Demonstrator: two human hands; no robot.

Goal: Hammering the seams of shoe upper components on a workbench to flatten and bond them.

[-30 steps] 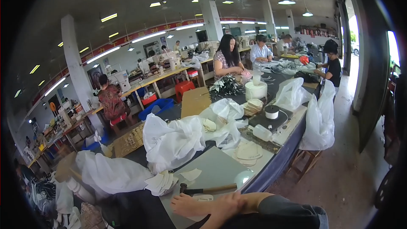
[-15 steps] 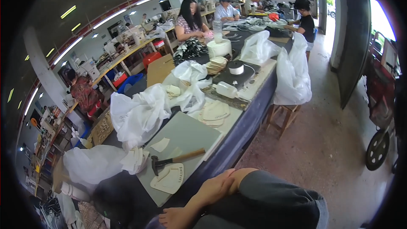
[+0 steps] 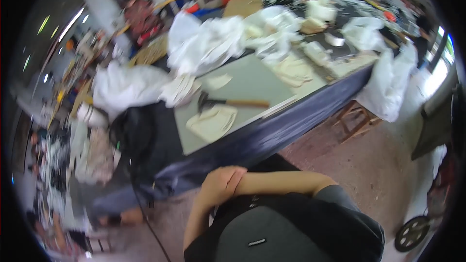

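My arms are crossed in front of my body, below the table edge. My left hand (image 3: 218, 184) is closed around my right wrist, its fingers lying over the top. My right forearm (image 3: 286, 183) comes across from the right, out of a grey sleeve; my right hand is hidden behind the left one. Neither hand touches anything on the table. Nearest to them is a grey-green board (image 3: 262, 78). On it lie a hammer (image 3: 247, 103) with a wooden handle, cream cut pieces (image 3: 212, 122) stacked beside its head, and a smaller pale piece (image 3: 219, 81).
White plastic bags (image 3: 204, 39) crowd the table's far side. A black bag-like item (image 3: 141, 131) lies left of the board. To the right, a wooden stool (image 3: 357, 121) carries another white bag (image 3: 391, 87). A wheel (image 3: 411, 233) stands at lower right. Other people, blurred, sit farther off.
My view has swung, so the table appears higher and turned. My left hand now covers my right hand, whose fingers showed before. Hammer and cut pieces lie as they did.
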